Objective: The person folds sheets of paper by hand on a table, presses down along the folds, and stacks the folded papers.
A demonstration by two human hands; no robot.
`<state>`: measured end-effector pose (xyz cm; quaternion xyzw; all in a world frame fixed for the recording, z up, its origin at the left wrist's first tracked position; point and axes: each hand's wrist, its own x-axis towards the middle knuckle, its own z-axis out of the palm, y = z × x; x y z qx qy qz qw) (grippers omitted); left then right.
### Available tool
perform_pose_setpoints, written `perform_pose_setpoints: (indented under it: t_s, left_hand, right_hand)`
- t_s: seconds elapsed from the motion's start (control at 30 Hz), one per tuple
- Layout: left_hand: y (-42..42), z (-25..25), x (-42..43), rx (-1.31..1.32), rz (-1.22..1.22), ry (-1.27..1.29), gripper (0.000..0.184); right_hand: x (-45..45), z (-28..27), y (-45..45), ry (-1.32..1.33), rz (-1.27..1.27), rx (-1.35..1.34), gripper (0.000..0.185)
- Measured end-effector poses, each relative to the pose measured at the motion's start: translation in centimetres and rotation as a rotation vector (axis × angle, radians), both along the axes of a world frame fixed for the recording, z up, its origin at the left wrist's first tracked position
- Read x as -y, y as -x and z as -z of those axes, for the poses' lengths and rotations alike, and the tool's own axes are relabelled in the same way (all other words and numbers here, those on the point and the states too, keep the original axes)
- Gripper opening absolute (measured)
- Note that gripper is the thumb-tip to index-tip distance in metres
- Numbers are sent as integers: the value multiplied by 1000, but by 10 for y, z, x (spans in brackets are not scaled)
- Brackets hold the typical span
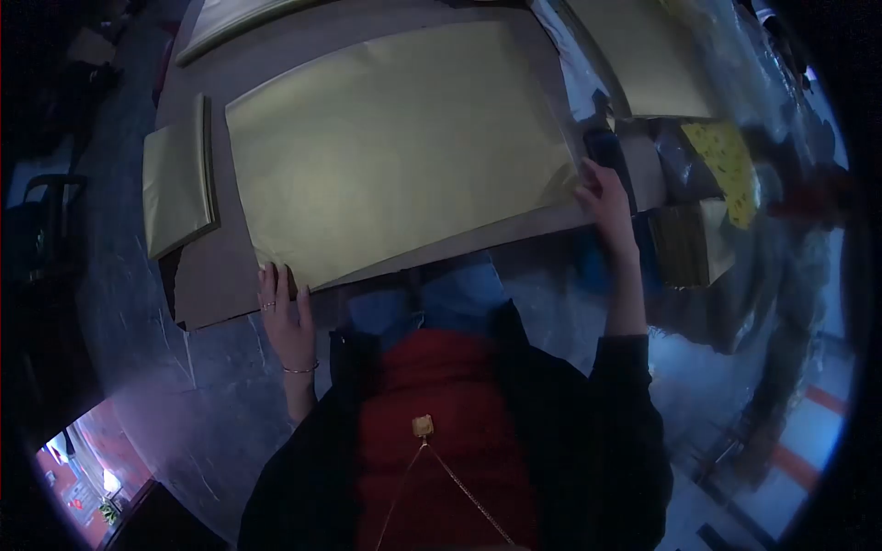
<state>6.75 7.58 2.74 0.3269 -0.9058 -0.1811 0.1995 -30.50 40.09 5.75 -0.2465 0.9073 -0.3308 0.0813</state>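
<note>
A dim, bluish light covers the room. The grey floor (207, 404) shows pale streaks and a faint pink glow at lower left, near a bright opening (87, 477) with a small green plant (108, 511). Orange stripes (795, 466) cross paler ground at right. A dark chair-like frame (57, 180) stands left of the brown-topped bench (216, 283).

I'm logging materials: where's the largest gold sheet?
The largest gold sheet lies upper centre in the head view, its near corners by the left hand and right hand.

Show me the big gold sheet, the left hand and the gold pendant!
Big gold sheet (395, 151): head view, its middle.
Left hand (289, 323): head view, its back.
Gold pendant (423, 425): head view, its centre.
</note>
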Motion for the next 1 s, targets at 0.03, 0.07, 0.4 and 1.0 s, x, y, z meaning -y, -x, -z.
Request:
perform_pose_setpoints:
  t_s: [0.03,0.07,0.4,1.0]
  left_hand:
    - [1,-1,0,-27,3,1,40]
    - [1,-1,0,-32,-3,5,40]
    - [2,-5,-10,61,-97,174,43]
    - [37,-5,-40,-225,262,66,35]
  right_hand:
    - [1,-1,0,18,18,-20,50]
    - [1,-2,1,22,12,-24,50]
    - [73,9,-38,79,-166,-463,28]
    - [171,2,-133,143,-774,-395,28]
